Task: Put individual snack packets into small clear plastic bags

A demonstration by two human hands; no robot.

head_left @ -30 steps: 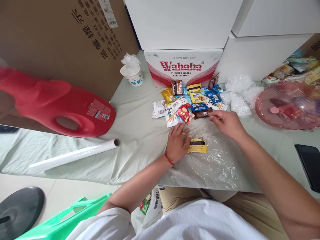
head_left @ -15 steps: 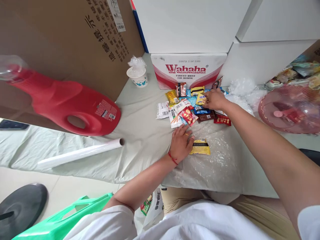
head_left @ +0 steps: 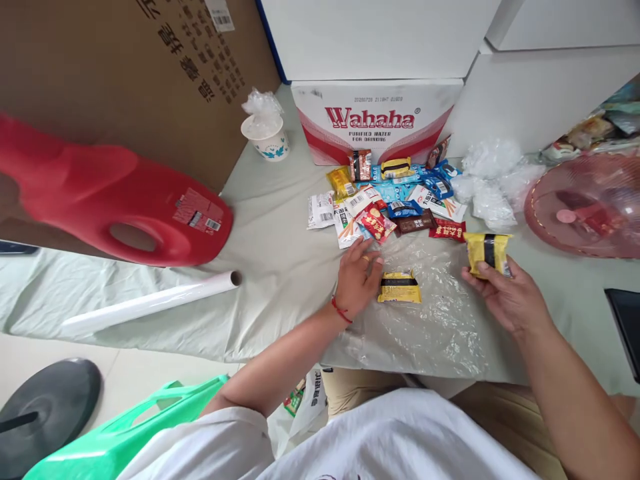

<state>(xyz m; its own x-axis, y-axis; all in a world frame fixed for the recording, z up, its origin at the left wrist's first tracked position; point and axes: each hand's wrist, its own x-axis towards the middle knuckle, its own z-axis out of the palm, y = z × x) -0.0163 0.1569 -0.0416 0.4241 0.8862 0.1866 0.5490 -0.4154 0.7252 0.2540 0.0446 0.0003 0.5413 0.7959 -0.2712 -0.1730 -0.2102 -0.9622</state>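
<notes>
My right hand [head_left: 510, 293] holds up a yellow snack packet [head_left: 487, 252] with a black band, pinched between thumb and fingers. My left hand [head_left: 357, 279] lies flat with its fingers spread on the edge of a clear plastic bag [head_left: 440, 327]. Another yellow snack packet [head_left: 400, 288] rests on that bag, close to the left hand's thumb side. Beyond the hands lies a pile of small snack packets, among them a red packet [head_left: 376, 224], a brown packet [head_left: 416, 222] and a white packet [head_left: 437, 203].
A white Wahaha carton [head_left: 377, 123] stands behind the pile. On the left are a paper cup [head_left: 270, 143], a big red jug [head_left: 125, 207] and a white roll [head_left: 155, 303]. To the right sit crumpled plastic [head_left: 493, 187] and a pink tray [head_left: 575, 233].
My right hand has left the pile with a yellow packet in it and come back to the right, above the table. My left hand stays by the bag.
</notes>
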